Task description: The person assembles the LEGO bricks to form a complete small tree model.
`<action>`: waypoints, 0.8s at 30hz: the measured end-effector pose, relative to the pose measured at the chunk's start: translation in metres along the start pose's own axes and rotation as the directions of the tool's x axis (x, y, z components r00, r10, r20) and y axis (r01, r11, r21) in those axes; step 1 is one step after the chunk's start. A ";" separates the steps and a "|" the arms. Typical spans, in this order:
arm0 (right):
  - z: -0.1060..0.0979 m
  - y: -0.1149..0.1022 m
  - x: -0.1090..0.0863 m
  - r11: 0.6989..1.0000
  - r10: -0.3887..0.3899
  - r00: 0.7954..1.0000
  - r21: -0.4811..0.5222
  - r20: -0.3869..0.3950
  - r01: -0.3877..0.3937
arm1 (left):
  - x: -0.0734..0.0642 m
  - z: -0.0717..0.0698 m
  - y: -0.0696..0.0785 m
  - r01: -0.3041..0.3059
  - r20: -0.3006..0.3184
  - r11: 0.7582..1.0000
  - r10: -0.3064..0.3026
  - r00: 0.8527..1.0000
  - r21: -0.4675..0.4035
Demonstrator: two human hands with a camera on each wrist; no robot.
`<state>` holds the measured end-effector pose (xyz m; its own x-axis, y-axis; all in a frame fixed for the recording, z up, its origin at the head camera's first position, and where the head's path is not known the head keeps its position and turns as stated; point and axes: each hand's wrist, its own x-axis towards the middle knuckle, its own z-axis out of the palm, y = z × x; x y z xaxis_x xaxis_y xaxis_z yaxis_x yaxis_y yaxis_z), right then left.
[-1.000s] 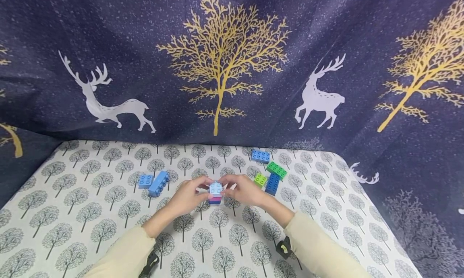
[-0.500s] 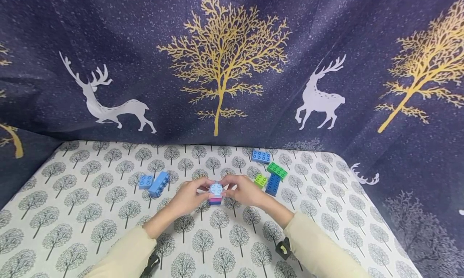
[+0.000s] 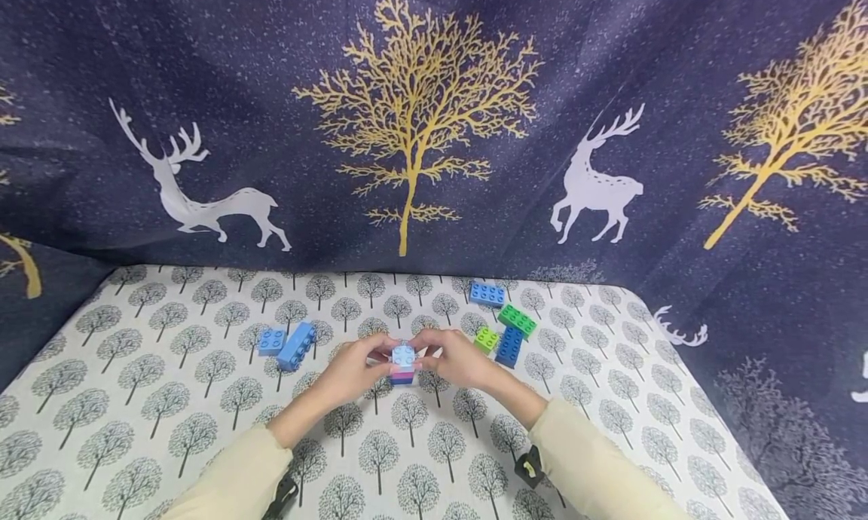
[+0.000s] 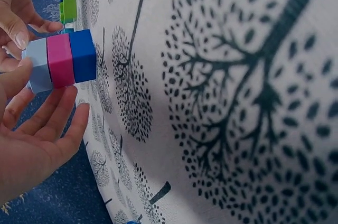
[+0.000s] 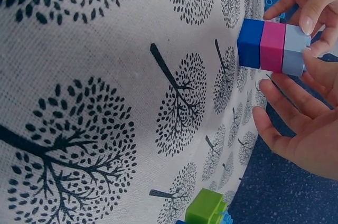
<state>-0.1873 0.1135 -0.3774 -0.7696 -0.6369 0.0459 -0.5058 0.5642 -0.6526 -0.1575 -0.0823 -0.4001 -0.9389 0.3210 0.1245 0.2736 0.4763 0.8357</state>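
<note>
A short stack of bricks stands upright on the cloth in front of me. Its light blue brick (image 3: 403, 356) is on top, a pink brick (image 4: 60, 61) in the middle and a dark blue brick (image 4: 84, 56) at the bottom. From one side my left hand (image 3: 353, 364) pinches the light blue brick between thumb and fingers. My right hand (image 3: 458, 359) grips that same brick from the opposite side. In both wrist views the three bricks sit flush, with no visible gap.
Left of the stack lie a small blue brick (image 3: 272, 341) and a long blue brick (image 3: 296, 345). To the right are a lime brick (image 3: 486, 339), a dark blue long brick (image 3: 509, 345), a green brick (image 3: 518, 321) and a blue brick (image 3: 487, 294). A dark curtain (image 3: 475, 234) hangs behind.
</note>
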 end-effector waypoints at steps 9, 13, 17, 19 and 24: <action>0.001 0.002 0.001 1.000 0.003 1.000 -0.009 0.007 -0.003 | -0.001 0.001 -0.001 0.017 -0.016 1.000 -0.017 1.000 0.009; 0.001 0.003 0.000 1.000 -0.005 1.000 -0.005 0.003 0.005 | 0.000 0.002 0.000 0.043 -0.028 0.999 -0.043 0.999 0.011; 0.001 0.003 0.001 1.000 -0.013 1.000 -0.012 0.006 0.013 | 0.000 0.003 0.000 0.049 -0.042 0.999 -0.048 0.998 0.022; 0.001 0.002 0.000 1.000 -0.017 1.000 -0.018 0.005 0.017 | 0.000 0.003 0.000 0.047 -0.046 0.998 -0.046 0.998 0.030; 0.000 0.003 0.000 0.999 -0.033 0.999 -0.022 0.005 0.033 | 0.000 0.001 0.002 0.043 -0.038 0.999 -0.042 0.998 0.025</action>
<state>-0.1888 0.1158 -0.3796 -0.7504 -0.6579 0.0637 -0.5395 0.5540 -0.6340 -0.1563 -0.0805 -0.3997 -0.9569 0.2690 0.1096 0.2380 0.5098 0.8268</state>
